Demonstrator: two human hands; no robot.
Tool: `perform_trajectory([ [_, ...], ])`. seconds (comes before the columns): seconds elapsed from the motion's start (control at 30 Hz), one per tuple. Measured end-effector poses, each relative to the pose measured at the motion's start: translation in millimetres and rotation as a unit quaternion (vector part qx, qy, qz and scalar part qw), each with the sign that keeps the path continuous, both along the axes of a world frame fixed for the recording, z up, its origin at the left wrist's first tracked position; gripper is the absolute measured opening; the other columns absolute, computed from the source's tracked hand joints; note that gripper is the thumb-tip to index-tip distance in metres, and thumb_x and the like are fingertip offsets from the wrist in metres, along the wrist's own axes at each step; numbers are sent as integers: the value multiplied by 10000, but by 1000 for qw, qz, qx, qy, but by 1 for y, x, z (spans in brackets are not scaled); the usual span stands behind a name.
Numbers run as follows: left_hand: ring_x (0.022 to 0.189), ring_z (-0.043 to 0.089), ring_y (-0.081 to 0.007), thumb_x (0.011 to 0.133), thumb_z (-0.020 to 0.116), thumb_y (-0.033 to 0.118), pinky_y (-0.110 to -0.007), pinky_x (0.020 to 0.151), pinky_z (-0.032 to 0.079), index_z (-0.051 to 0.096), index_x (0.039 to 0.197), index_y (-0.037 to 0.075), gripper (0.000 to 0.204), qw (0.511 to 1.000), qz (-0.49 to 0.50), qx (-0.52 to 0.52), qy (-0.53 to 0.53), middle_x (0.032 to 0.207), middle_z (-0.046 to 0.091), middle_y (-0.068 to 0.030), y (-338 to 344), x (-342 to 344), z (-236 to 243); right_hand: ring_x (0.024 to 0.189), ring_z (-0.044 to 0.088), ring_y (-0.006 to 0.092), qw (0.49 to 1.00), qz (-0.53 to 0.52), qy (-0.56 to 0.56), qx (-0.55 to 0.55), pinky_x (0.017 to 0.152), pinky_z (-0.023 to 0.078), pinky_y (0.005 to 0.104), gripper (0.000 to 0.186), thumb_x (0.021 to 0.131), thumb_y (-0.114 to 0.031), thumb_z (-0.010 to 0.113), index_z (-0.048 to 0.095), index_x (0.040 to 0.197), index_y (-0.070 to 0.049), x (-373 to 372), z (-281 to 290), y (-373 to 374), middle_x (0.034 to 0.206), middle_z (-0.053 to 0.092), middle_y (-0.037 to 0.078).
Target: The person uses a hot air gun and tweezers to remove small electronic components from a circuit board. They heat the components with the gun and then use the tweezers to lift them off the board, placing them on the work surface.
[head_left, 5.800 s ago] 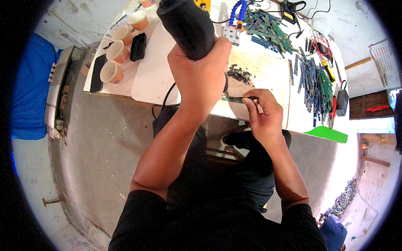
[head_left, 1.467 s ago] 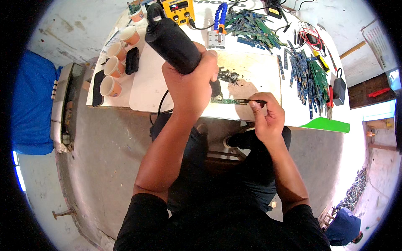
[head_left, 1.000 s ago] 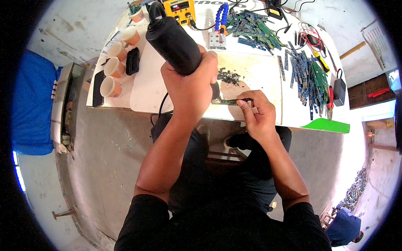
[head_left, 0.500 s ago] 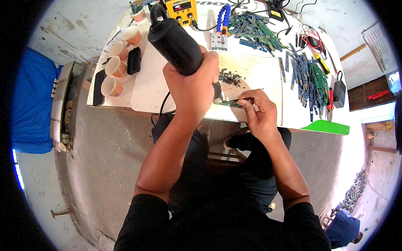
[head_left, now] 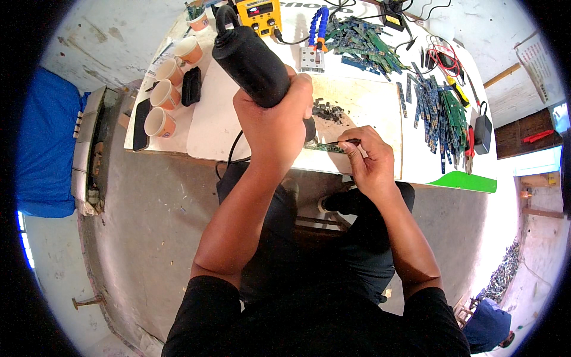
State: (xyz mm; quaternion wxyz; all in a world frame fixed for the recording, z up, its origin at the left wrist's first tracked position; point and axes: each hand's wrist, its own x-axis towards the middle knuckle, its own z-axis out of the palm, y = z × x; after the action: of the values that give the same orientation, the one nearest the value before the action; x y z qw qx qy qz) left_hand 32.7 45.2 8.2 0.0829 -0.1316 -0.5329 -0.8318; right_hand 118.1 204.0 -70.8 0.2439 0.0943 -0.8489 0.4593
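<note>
My left hand [head_left: 270,128] is wrapped round the thick black handle of a hot air gun [head_left: 250,62]. Its nozzle end points down at the near edge of the table, partly hidden behind the hand. Close to the nozzle, my right hand [head_left: 373,160] pinches dark tweezers [head_left: 352,141], whose tips reach left over a narrow green circuit board [head_left: 331,147]. Whether the tips touch the board is too small to tell. Small black chips [head_left: 327,111] lie scattered just beyond it on a tan work mat [head_left: 380,107].
Circuit board strips lie in a far pile [head_left: 366,44] and a right-hand pile [head_left: 440,113]. Several paper cups [head_left: 160,122] line the left side. A yellow soldering station [head_left: 259,16] and a metal holder with a blue hose [head_left: 312,58] stand behind. Red-handled pliers [head_left: 470,143] lie at right.
</note>
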Motion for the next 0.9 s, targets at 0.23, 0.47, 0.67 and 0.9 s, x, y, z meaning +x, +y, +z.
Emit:
perform_trajectory([
  [0.23,496,509,-142,848,620,-56,-299,520,424,558,826,27,106,1000,8,-16,-13,588,528,-44,0,2,2,805,620,226,1000,11,-10,0,745,499,317,58,907,24,680,664,960,5,0,1,1,898,687,119],
  [0.47,496,511,-142,850,622,-49,-299,527,427,559,824,26,101,1000,23,-9,-11,581,529,-38,1,-1,1,843,639,239,1000,21,-16,-3,772,509,325,62,906,34,674,660,962,11,0,3,1,918,692,128],
  [0.67,522,551,-61,821,676,-2,-226,513,404,627,718,35,120,1000,18,15,-11,596,589,19,3,-1,-3,857,646,249,999,28,-19,4,781,513,329,59,903,38,674,664,956,15,-1,5,1,922,696,130],
  [0.9,504,522,-148,852,625,-45,-298,534,432,558,825,23,99,1000,22,-18,-6,604,545,-53,-1,1,0,864,651,260,999,32,-14,10,799,515,333,72,888,48,681,664,952,20,-1,6,0,919,697,128],
])
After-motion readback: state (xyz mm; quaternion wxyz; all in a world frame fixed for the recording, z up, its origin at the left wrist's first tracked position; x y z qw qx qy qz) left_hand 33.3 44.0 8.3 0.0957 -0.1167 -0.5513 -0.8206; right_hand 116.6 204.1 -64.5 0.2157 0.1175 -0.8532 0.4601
